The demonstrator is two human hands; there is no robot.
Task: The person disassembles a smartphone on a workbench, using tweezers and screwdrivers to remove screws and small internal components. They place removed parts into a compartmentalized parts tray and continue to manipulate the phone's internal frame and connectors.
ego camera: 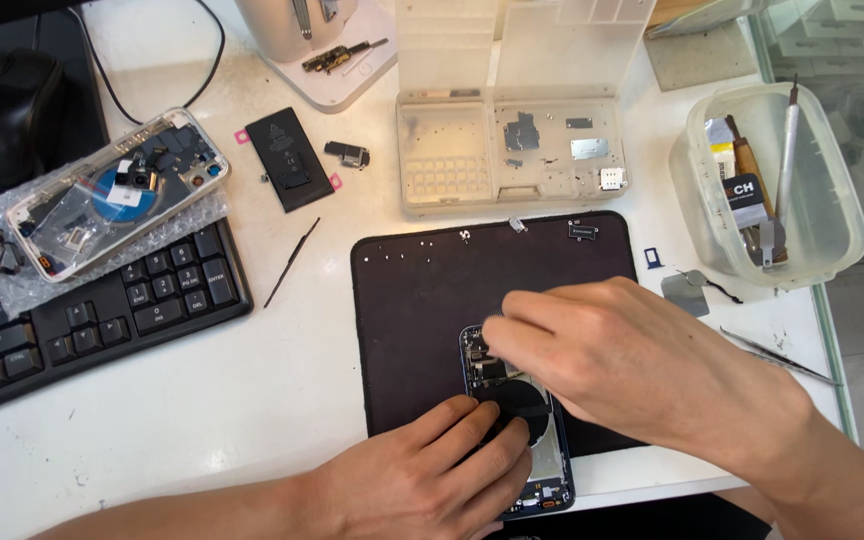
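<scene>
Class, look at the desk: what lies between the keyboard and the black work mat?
In the head view, a thin black stick tool lies on the bare white desk between the keyboard and the black work mat; nothing else.

Two hands are at work, the left hand (pixel 422 478) and the right hand (pixel 642 360), over one opened phone shell (pixel 512 400) on one black mat (pixel 422 300). A second opened phone shell (pixel 117 190) lies on bubble wrap. There is one black battery (pixel 289 159), one keyboard (pixel 102 310), one clear parts box (pixel 512 150), one plastic tub (pixel 767 185), one mouse (pixel 7 100), and one pair of tweezers (pixel 777 355).
</scene>
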